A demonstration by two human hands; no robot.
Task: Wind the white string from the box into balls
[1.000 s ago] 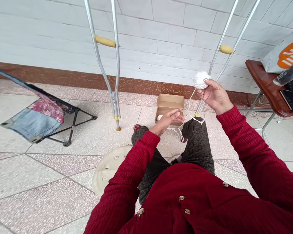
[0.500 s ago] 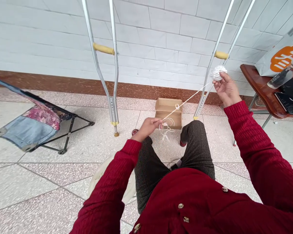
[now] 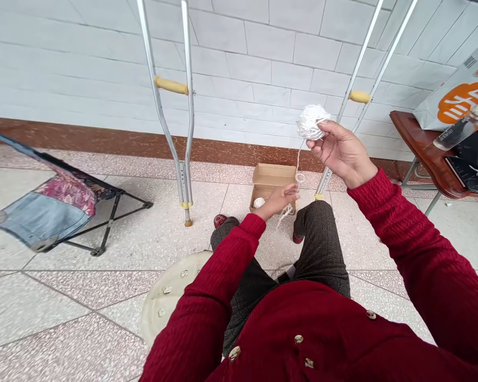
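A ball of white yarn [image 3: 312, 121] is gripped in the fingertips of my right hand [image 3: 342, 151], raised in front of the wall. From the ball a slack strand [image 3: 298, 159] drops, with a small loop near its lower end, to my left hand [image 3: 279, 200]. The left fingers are close together around the strand, though the exact hold is partly hidden. Loose yarn [image 3: 286, 213] dangles just below them. Beyond the left hand, an open cardboard box [image 3: 274, 172] stands on the floor with a smaller white yarn ball [image 3: 258, 202] in it.
Two metal crutches with yellow grips, one left [image 3: 185, 132] and one right [image 3: 348, 95], lean on the tiled wall. A folding stool [image 3: 59, 212] is at left, a round pale stool [image 3: 163, 297] beside my leg. A brown table [image 3: 422, 143] at right bears a bag [image 3: 458, 101] and a bottle [image 3: 458, 130].
My right hand has brought the yarn ball left and closer. My left hand has moved right, toward it. The strand, taut before, now hangs slack. The small ball in the box has come into view.
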